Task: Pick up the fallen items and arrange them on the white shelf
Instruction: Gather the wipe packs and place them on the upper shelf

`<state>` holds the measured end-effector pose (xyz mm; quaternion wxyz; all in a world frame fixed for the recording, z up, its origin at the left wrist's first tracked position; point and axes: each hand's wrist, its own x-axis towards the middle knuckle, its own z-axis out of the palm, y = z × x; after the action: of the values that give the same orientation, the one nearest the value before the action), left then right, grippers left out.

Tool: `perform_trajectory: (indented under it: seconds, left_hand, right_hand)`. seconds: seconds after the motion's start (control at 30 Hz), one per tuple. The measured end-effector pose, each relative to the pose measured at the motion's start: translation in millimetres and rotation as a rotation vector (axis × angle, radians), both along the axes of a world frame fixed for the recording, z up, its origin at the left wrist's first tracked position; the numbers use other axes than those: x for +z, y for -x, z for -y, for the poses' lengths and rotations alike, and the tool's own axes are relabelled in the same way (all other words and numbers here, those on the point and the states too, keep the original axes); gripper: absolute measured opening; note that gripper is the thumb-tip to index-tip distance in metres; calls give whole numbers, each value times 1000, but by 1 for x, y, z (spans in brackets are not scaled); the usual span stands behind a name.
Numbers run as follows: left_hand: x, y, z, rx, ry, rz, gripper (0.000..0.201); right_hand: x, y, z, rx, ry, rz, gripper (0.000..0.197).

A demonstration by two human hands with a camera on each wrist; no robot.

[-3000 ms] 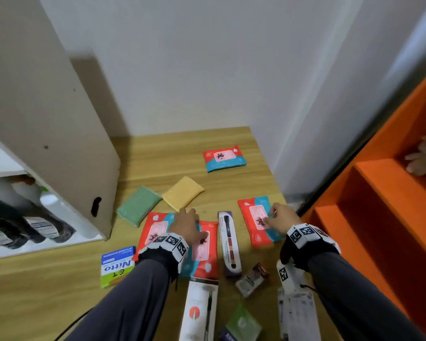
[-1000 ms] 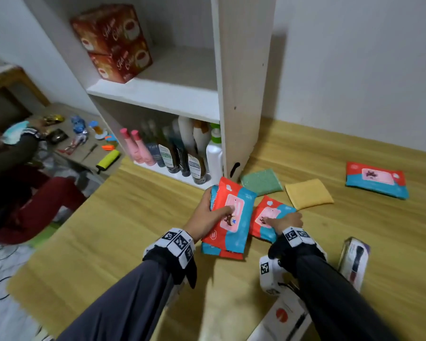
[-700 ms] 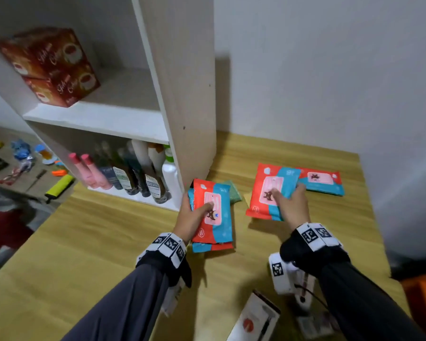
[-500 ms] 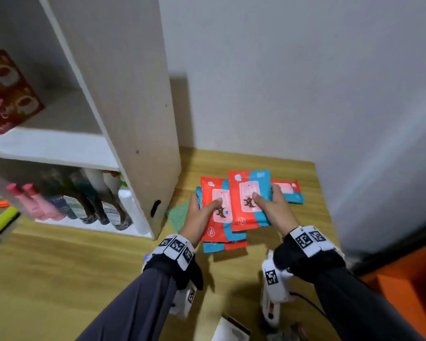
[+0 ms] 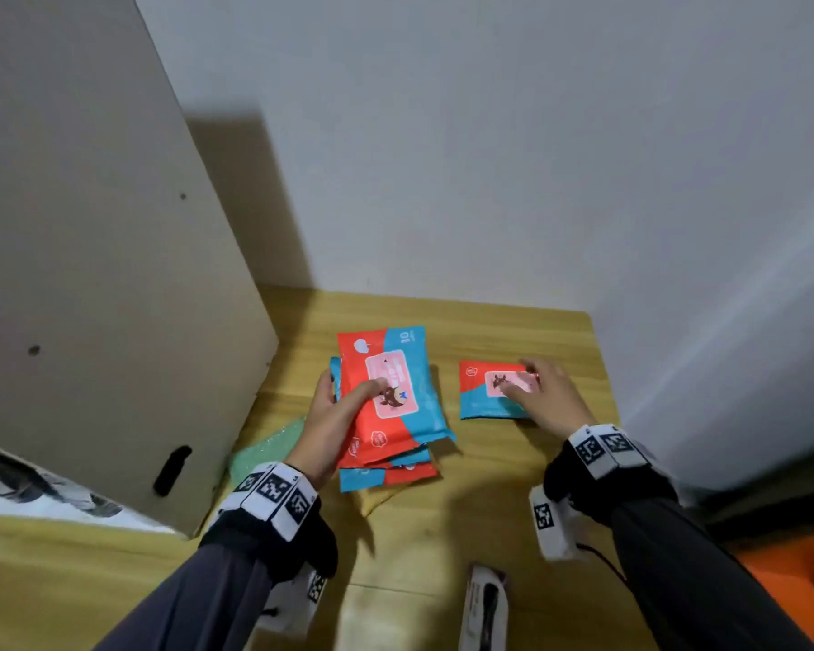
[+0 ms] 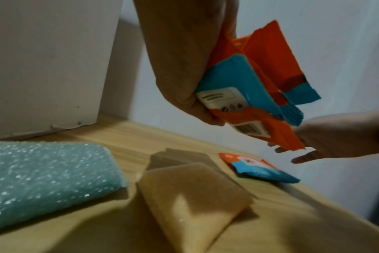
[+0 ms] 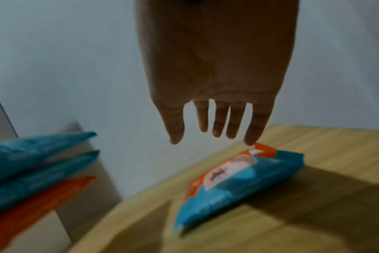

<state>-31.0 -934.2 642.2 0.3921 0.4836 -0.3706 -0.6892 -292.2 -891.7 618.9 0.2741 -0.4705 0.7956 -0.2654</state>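
My left hand (image 5: pixel 334 415) grips a stack of three red-and-blue wipe packs (image 5: pixel 391 397) above the wooden table, thumb on top; from the left wrist the same stack (image 6: pixel 255 85) hangs from my fingers. A fourth wipe pack (image 5: pixel 485 392) lies flat on the table near the wall. My right hand (image 5: pixel 543 397) hovers over it with straight, spread fingers (image 7: pixel 218 123) just above the pack (image 7: pixel 234 181), holding nothing. The white shelf's side panel (image 5: pixel 90 274) stands at the left.
A green sponge (image 6: pixel 43 179) and a yellow sponge (image 6: pixel 193 196) lie on the table (image 5: pixel 513 331) under the held stack. A boxed item (image 5: pixel 485 608) lies near the front. Bottles show blurred at the shelf's bottom left (image 5: pixel 29 491). An orange unit (image 5: pixel 790 570) stands at the right.
My right hand has laid its wipe pack onto the stack in my left hand, let go, and moved right over the last pack by the wall. The head view swung right.
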Motion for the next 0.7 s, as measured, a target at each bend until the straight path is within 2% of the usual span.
perform_trajectory:
  seconds: [0.07, 0.2, 0.33, 0.47, 0.57, 0.7]
  left_hand:
    - [-10, -2, 11, 37, 6, 21, 34]
    - [-25, 6, 26, 76, 18, 39, 30]
    - [-34, 16, 30, 40, 28, 49, 28]
    - [-33, 19, 25, 1, 33, 70, 28]
    - [-26, 15, 14, -8, 32, 71, 31]
    - [-10, 2, -4, -28, 34, 67, 39]
  right_hand:
    - [-23, 9, 13, 83, -103, -125, 60]
    - [-47, 16, 38, 244, -246, -239, 89]
    - [-43, 25, 38, 216, -308, -340, 100]
    - [-34, 23, 15, 206, -445, -527, 94]
    - [-23, 21, -10, 202, -528, -610, 78]
    - [-8, 16, -47, 152, -511, -431, 45]
